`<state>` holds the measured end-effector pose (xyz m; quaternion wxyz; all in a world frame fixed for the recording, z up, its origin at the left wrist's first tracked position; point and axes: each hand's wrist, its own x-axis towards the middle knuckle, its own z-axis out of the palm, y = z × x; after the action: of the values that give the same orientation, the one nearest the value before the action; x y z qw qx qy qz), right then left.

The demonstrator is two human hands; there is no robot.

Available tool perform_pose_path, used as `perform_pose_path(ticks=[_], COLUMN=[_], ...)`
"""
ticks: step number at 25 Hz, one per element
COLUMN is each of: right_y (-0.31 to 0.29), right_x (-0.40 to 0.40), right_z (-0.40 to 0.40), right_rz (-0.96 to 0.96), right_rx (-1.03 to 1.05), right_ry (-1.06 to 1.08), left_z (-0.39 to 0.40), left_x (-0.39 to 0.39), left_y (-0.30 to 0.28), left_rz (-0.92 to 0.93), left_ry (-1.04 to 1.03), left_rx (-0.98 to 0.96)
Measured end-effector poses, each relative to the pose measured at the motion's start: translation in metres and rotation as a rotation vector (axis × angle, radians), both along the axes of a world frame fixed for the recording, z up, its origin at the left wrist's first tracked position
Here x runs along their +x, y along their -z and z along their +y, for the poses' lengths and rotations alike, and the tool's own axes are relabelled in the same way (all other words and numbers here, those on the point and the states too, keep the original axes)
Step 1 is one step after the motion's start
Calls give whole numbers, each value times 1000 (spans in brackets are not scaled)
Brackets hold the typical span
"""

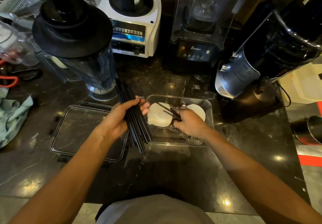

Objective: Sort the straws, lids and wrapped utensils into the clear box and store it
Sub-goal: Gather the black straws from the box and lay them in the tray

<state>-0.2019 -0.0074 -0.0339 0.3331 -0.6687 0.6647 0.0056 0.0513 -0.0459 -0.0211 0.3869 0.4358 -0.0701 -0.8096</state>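
Your left hand [120,119] sits at the centre of the frame, fingers curled round a thick bundle of black straws [134,117] that runs from upper left to lower right, its lower end hanging over the gap between the two clear plastic pieces. Your right hand [190,122] is just right of centre, inside the clear box [209,108], pinching a few more black straws [172,113] that slant up to the left across the white lids [159,117]. Two stacks of those lids lie in the box, one left of your right hand, the other partly hidden behind it. Crinkled clear wrapping [193,139] shows in the box's near corner below your wrist; what it holds you cannot tell. The box's clear lid [69,131] lies flat on the dark marble counter [174,171], left of centre, beneath your left forearm. A blender jug [90,66] stands in the upper left, just beyond the straw bundle's far end.
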Motion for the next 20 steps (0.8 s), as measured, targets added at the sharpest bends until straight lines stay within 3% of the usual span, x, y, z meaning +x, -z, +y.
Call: perform_pose_path(ticks=[7,11,16,20], right_y=[-39,-49,-46,-39], right_x=[-20,-27,-27,-12], right_z=[-9,-8,-7,-15], right_rz=[-538,-682,-889,-889], right_rx=[82,50,-17,-10], right_ry=[370,432,667,803], left_z=[1,4,10,14], left_x=[-6,-6,-11,-16], left_y=[-3,-2,-3,-2], left_rz=[11,-10,-23,-30], left_ry=[26,42,57,80], left_rx=[-18,-2,11,38])
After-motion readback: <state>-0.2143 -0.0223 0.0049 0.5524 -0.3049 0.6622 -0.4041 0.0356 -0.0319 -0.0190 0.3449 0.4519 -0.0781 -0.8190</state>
